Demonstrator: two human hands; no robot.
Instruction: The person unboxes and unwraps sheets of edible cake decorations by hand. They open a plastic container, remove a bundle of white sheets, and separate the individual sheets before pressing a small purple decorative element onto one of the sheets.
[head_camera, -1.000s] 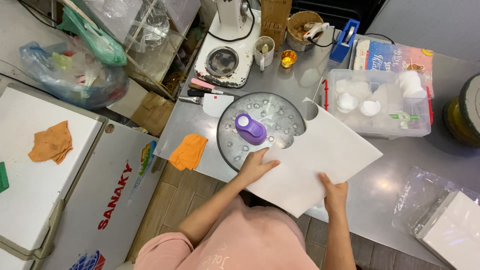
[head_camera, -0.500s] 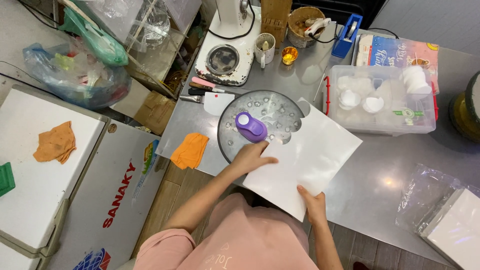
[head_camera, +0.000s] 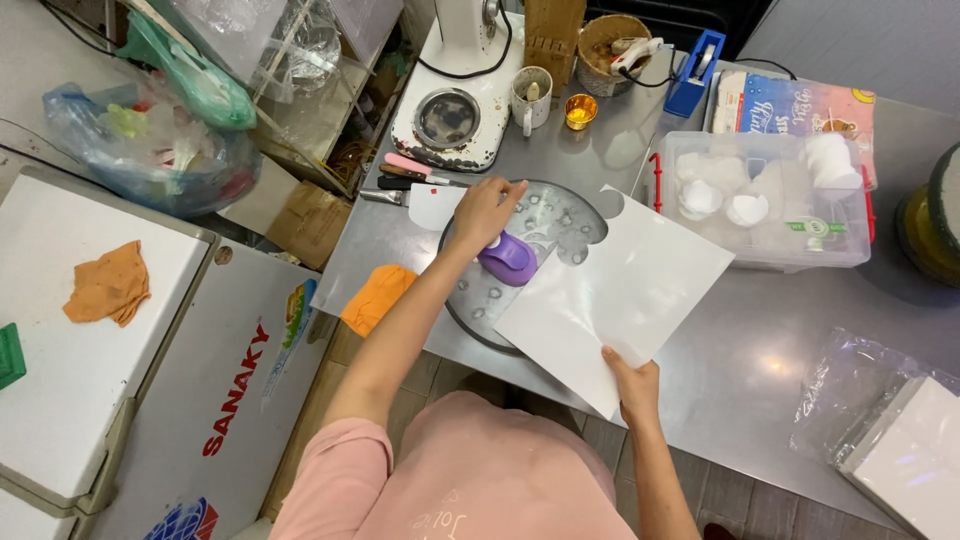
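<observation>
A white sheet of card (head_camera: 630, 290) with scalloped cut-outs along its top edge lies across a round grey turntable (head_camera: 470, 290) on the steel table. My right hand (head_camera: 632, 384) pinches the sheet's near corner. My left hand (head_camera: 487, 211) reaches over the turntable, its fingers resting just above a purple paper punch (head_camera: 509, 258) that sits at the sheet's left edge. Small white punched pieces are scattered on the turntable.
A clear plastic box (head_camera: 765, 200) of white round pieces stands at the right. A stand mixer base (head_camera: 450, 115), a cup (head_camera: 530, 97), a blue tape dispenser (head_camera: 695, 72) and tools line the back. An orange cloth (head_camera: 375, 295) hangs at the table's left edge. A bagged white stack (head_camera: 900, 450) lies near right.
My left hand has lifted off the sheet's edge and moved up to the purple punch. My right hand slid the sheet toward me and to the right, still holding its corner.
</observation>
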